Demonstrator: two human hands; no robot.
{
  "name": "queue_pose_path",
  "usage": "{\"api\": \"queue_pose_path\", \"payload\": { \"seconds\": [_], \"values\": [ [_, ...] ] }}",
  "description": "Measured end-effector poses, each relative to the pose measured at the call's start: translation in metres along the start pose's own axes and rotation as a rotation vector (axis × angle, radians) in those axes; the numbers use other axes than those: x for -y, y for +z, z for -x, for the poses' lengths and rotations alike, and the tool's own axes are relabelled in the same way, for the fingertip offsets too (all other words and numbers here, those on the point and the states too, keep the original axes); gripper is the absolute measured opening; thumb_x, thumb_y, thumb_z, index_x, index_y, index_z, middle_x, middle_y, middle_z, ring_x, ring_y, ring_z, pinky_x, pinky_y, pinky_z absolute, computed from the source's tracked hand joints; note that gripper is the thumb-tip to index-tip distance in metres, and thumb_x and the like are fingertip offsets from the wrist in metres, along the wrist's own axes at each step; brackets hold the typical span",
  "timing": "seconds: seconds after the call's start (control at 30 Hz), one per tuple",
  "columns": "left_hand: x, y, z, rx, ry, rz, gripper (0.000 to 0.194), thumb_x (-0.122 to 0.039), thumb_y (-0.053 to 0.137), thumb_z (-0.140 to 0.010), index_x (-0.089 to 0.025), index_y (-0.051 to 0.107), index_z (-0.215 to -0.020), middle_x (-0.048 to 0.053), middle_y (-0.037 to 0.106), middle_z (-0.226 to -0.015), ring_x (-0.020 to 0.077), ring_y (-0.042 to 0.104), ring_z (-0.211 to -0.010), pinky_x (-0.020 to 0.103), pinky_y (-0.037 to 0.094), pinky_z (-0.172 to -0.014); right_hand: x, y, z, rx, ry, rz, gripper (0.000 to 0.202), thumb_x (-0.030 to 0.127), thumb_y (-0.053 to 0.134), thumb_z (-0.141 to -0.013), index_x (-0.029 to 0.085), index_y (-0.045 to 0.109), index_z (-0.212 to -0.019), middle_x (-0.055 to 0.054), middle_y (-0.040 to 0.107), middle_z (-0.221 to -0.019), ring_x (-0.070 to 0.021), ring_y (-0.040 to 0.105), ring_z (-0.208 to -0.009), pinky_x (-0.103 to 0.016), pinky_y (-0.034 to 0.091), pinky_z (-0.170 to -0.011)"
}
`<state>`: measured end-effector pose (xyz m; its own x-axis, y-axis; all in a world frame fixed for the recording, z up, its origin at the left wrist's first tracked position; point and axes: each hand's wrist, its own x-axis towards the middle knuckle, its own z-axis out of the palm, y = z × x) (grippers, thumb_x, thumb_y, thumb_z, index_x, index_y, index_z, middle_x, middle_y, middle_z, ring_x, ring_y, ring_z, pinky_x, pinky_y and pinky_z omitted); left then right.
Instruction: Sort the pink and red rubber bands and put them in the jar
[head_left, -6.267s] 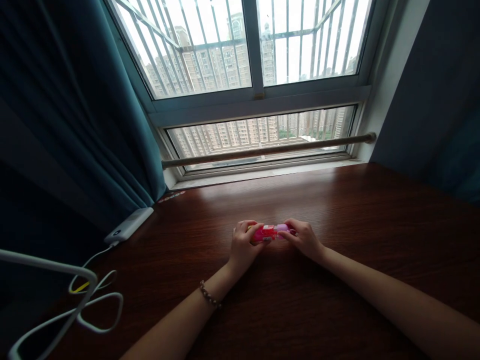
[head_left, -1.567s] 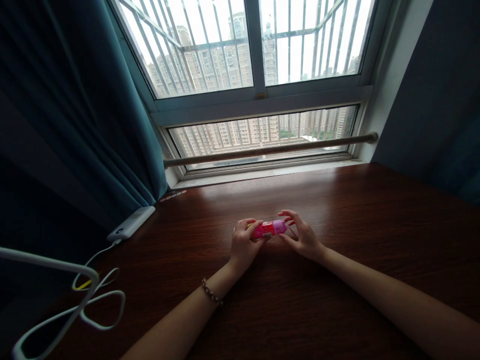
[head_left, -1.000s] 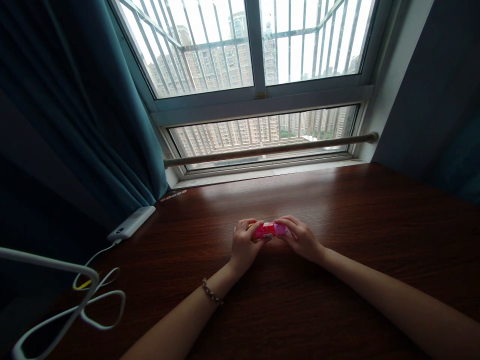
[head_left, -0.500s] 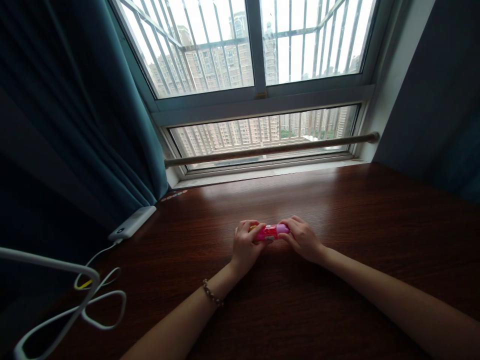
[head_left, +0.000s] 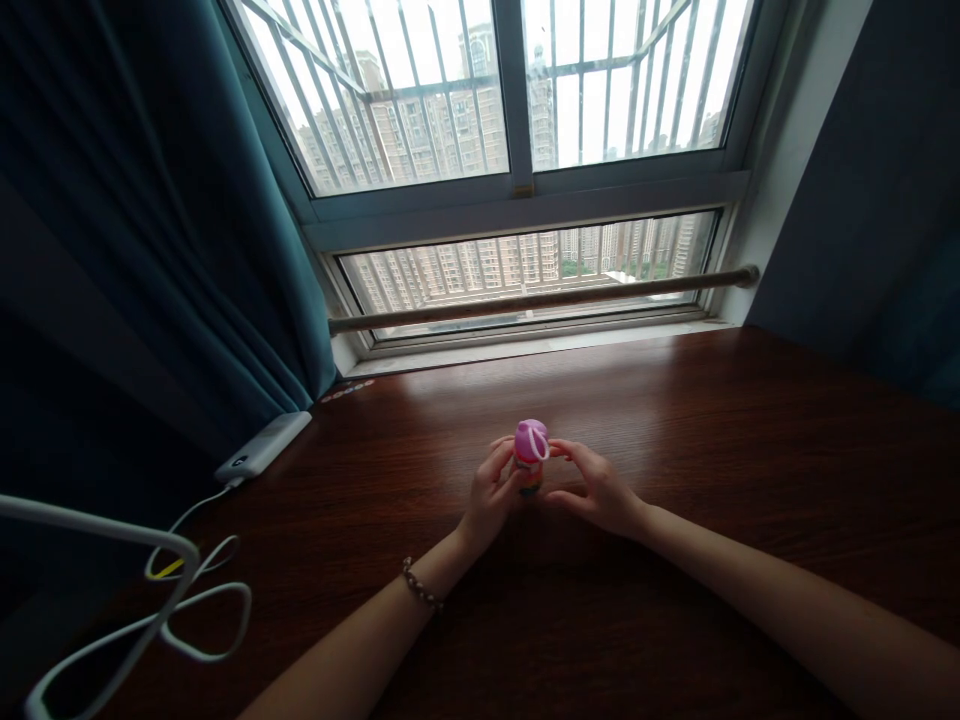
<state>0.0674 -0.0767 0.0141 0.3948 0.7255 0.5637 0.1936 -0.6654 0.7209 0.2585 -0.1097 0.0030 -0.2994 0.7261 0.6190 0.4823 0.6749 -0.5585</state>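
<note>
A small pink bottle (head_left: pixel 530 472) with a purple cap and a loop on the cap stands upright in the middle of the wooden tabletop. My left hand (head_left: pixel 491 497) is wrapped round its left side, hiding part of the body. To its right is my right hand (head_left: pixel 600 490), its thumb and fingers spread apart. The right fingertips come close to the cap, and whether they touch it I cannot tell. A beaded bracelet (head_left: pixel 421 586) circles my left wrist.
A white power bank (head_left: pixel 264 446) with a cable lies at the left, by the blue curtain (head_left: pixel 289 300). White tubing or cord (head_left: pixel 184 590) loops at the lower left. Behind the dark wooden tabletop (head_left: pixel 720 450) runs a rail (head_left: pixel 555 299) across the window.
The bottle has turned from lying sideways between both hands to upright, cap on top. My right hand has let go of the cap end and its fingers have spread.
</note>
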Motion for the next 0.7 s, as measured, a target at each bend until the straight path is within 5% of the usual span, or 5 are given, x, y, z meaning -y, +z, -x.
{"api": "queue_pose_path", "payload": {
  "seconds": [0.23,0.47,0.7],
  "values": [
    [0.004,0.004,0.0,0.125,-0.01,0.015,0.043,-0.045,0.031,-0.088,-0.021,0.061,-0.105,0.008,0.048,-0.125,0.0256,0.035,-0.119,0.041,0.026,-0.101,0.02,0.008,-0.001,0.039,0.114,-0.184,0.044,0.028,0.062,-0.076,0.019,0.045,-0.116,-0.005,0.059,-0.102,-0.0174,0.057,-0.089,-0.029,0.045,-0.08],
    [0.008,0.005,0.0,0.06,-0.023,0.007,0.045,-0.038,0.067,-0.068,-0.018,0.056,-0.107,0.01,0.05,-0.117,0.026,0.042,-0.112,0.041,0.032,-0.098,0.013,0.008,-0.001,-0.131,0.218,0.025,0.04,0.032,0.069,-0.069,0.018,0.05,-0.102,-0.004,0.058,-0.09,-0.0179,0.054,-0.077,-0.029,0.044,-0.07],
    [0.0,0.003,-0.002,0.155,-0.026,-0.018,0.033,-0.032,0.055,-0.08,-0.021,0.057,-0.111,0.009,0.05,-0.117,0.0251,0.04,-0.113,0.04,0.031,-0.098,0.015,0.006,-0.001,-0.101,0.217,0.156,0.04,0.031,0.073,-0.062,0.018,0.052,-0.093,-0.004,0.05,-0.089,-0.019,0.05,-0.08,-0.03,0.042,-0.072]
  ]
}}
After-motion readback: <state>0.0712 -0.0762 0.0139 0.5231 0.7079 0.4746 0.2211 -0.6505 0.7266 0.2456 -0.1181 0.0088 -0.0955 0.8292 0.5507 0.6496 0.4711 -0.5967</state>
